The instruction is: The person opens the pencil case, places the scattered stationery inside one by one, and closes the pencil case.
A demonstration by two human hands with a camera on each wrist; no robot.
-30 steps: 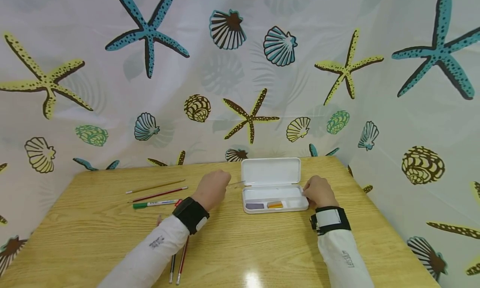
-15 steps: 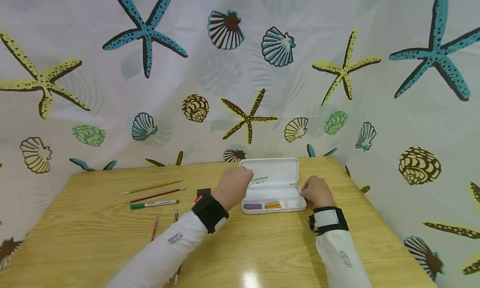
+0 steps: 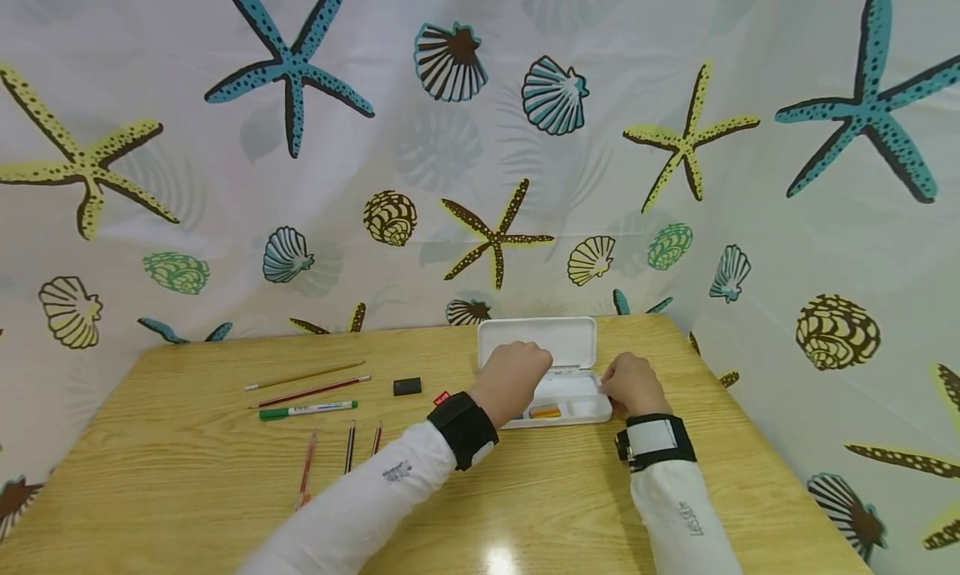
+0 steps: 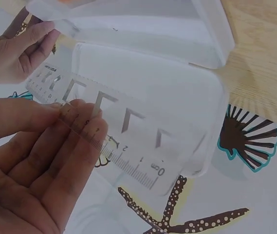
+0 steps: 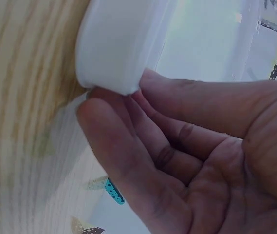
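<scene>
A white pencil case [image 3: 537, 335] lies with its lid raised at the back of the table. Over it my left hand [image 3: 513, 383] pinches a clear plastic ruler [image 4: 133, 158] between thumb and fingers; the ruler's zero end sticks out past the fingertips in the left wrist view. At the case's right end my right hand [image 3: 633, 385] grips the rim, thumb on top and fingers against the outer wall in the right wrist view. An orange-yellow block [image 3: 545, 411] sits in a front compartment. My left hand hides the left part of the case in the head view.
Left of the case lie a black block [image 3: 407, 386], a gold pencil [image 3: 303, 377], a red pencil [image 3: 311, 392] and a green marker [image 3: 307, 410]. Nearer are a red pen-like stick [image 3: 306, 467] and two pencils partly under the left sleeve. A shell-printed curtain [image 3: 337, 183] stands behind.
My left hand has carried the ruler rightward from beside the case to over it. The black block and pencil tips have come into sight behind it. My right hand stays on the rim.
</scene>
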